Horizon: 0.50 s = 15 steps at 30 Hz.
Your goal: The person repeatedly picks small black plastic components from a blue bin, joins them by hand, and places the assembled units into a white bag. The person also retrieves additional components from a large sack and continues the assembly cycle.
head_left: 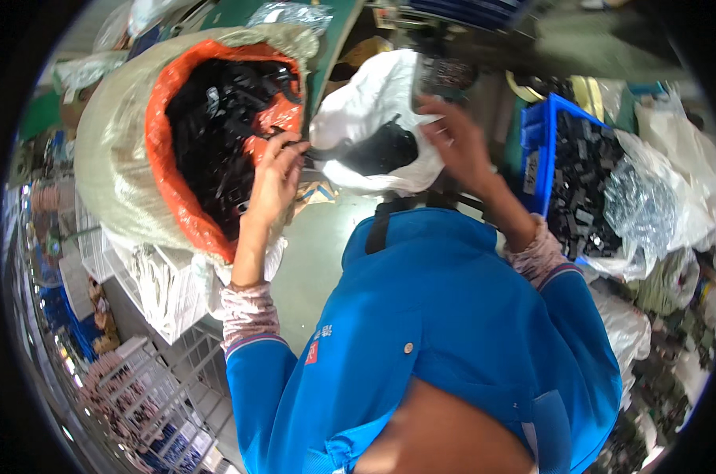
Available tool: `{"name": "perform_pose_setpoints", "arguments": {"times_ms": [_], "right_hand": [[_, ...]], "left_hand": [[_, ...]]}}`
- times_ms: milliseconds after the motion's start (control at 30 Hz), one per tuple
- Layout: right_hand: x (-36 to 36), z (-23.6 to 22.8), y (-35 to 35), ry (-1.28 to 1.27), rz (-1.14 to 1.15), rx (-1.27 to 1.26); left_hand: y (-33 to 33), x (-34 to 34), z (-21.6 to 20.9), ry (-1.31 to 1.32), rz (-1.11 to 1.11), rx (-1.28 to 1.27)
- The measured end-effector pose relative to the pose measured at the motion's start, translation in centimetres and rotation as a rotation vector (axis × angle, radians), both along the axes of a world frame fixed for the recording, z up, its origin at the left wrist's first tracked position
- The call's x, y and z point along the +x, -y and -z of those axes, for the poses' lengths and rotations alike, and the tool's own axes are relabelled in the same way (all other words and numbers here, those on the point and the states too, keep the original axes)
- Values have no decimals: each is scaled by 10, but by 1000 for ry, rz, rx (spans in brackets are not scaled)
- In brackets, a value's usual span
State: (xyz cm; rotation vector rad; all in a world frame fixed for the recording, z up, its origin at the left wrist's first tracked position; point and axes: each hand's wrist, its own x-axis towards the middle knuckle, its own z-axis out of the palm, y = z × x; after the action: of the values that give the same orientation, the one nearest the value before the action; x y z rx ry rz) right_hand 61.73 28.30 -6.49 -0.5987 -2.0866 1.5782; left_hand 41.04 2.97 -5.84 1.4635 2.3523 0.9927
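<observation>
My left hand (275, 175) is between a big sack and a white bag, its fingers closed on a thin black plastic part (320, 152) that reaches toward the bag's mouth. The sack (113, 134) has an orange lining (159, 150) and is full of black plastic parts (212, 118). The white bag (366, 95) stands open in front of me, with more black pieces (385, 150) inside. At the bag's right rim is my right hand (456, 146), smeared by motion, so its grip is unclear.
On the right a blue crate (538, 150) holds many small black pieces (583, 182), with clear plastic wrap (642, 197) over its side. White bundled sheets (164, 292) and a metal rack (188, 379) are at lower left. A green table surface (318, 237) lies below the white bag.
</observation>
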Motion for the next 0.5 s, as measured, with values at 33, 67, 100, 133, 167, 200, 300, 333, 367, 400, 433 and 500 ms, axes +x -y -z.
{"name": "perform_pose_setpoints", "arguments": {"times_ms": [33,67,100,133,167,200,300,333,367,400,433,500], "right_hand": [[4,-5,17,-33,-67,-5],[7,-5,29,-65,-131,-11],[14,9,34,-51,-175,41],[22,22,34,-34,-218,92],[32,21,36,-14,-137,-162],[42,20,37,-13,-68,-423],[79,25,25,-131,112,-492],[91,25,25,-170,161,-501],[103,30,25,-168,155,-502],[116,31,24,-105,157,-427],[131,32,22,-41,158,-353],[162,10,-3,24,152,-33]], "left_hand": [[-15,13,1,-13,73,-3],[-30,28,2,-27,147,-5],[-46,44,0,-12,183,12],[-61,54,0,-51,250,59],[-77,67,3,-20,206,129],[-88,79,3,6,145,187],[-131,131,14,644,-198,464],[-144,140,30,881,-290,557],[-157,148,26,1433,-178,487],[-170,159,24,1643,-105,450],[-182,172,19,1697,-64,397],[-196,185,16,1699,-2,393]]}}
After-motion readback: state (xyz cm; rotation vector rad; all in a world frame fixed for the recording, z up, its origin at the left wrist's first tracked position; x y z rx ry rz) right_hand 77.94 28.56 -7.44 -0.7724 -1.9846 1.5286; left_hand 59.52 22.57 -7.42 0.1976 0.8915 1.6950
